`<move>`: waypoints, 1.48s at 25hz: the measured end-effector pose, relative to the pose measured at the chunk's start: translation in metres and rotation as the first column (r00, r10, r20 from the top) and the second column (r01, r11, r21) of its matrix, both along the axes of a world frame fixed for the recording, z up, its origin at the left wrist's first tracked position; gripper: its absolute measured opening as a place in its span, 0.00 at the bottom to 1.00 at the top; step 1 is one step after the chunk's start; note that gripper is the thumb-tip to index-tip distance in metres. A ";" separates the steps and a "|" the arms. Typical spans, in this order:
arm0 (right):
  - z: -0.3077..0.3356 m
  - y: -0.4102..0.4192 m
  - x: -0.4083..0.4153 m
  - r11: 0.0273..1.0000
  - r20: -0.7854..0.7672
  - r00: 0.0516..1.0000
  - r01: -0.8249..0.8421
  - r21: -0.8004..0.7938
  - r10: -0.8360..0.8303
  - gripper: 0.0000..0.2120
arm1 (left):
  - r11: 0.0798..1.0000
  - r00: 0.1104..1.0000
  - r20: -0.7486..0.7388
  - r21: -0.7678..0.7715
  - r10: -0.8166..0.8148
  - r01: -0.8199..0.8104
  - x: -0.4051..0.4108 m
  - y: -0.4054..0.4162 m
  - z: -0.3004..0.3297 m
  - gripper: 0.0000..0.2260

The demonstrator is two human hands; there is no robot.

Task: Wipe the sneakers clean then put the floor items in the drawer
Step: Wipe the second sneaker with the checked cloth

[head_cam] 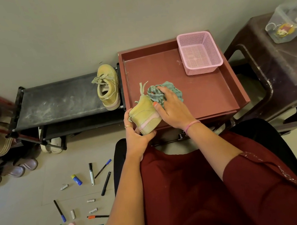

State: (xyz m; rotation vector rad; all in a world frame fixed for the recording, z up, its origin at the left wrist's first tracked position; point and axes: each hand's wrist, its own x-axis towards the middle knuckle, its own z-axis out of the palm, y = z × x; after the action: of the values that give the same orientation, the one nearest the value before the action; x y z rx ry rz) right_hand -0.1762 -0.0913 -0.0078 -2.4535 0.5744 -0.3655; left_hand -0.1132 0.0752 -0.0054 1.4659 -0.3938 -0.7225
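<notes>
Head view, looking down at a seated person in a dark red garment. At the centre of the frame the left hand [137, 132] grips the heel end of a small yellow-green suede sneaker with a pink stripe [145, 115], fingers curled round its sole and back. The right hand [172, 106] is clamped on a crumpled green striped cloth [167, 91], which it presses against the upper side of that sneaker; a pink band sits on the right wrist. The two hands are close together, with the sneaker between them, at the near left corner of a shallow reddish-brown open drawer [215, 90]. In the upper right corner of the drawer stands a pink perforated plastic basket [199, 54].

Just left of the drawer, the matching second yellow-green sneaker [108, 87] stands on the right end of a dusty black fabric shoe rack [55, 102], toe pointing to the top of the frame. More shoes lie at the left edge under and beside the rack.

On the pale tiled floor in the lower left of the frame lie scattered markers and pens [91, 174], a blue glue stick with a yellow cap [76, 179] and several small white crayon-like sticks [64, 187]. At the upper right a dark brown plastic stool [268, 74] carries a clear plastic box [288, 22].
</notes>
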 end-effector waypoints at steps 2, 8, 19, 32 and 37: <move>-0.003 -0.008 0.003 0.998 -0.044 0.998 0.054 0.017 -0.053 0.28 | 1.000 1.000 -0.026 0.011 0.012 -0.012 0.001 0.000 -0.002 0.47; -0.005 0.011 -0.003 0.956 0.038 0.977 0.194 0.222 -0.208 0.21 | 0.999 0.996 -0.089 0.027 -0.029 0.032 0.002 0.003 -0.010 0.50; -0.008 0.042 -0.057 0.699 0.268 0.944 -0.060 0.712 -0.192 0.19 | 0.982 0.936 -0.340 0.186 0.091 -0.028 0.010 -0.003 0.008 0.28; 0.015 -0.012 -0.095 0.340 0.065 0.701 0.261 0.903 -0.710 0.21 | 0.954 0.986 0.079 0.252 0.148 -0.164 -0.022 0.016 0.021 0.21; 0.023 -0.003 -0.094 0.306 0.055 0.699 0.239 0.921 -0.713 0.15 | 0.965 0.965 0.177 0.144 0.192 -0.219 -0.024 0.037 0.037 0.22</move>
State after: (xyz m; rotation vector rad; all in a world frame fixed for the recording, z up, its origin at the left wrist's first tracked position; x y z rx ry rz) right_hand -0.2706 -0.0940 0.0156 -1.0388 1.0038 -0.6812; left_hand -0.1369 0.1118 0.0315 1.6984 -0.3053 -0.4781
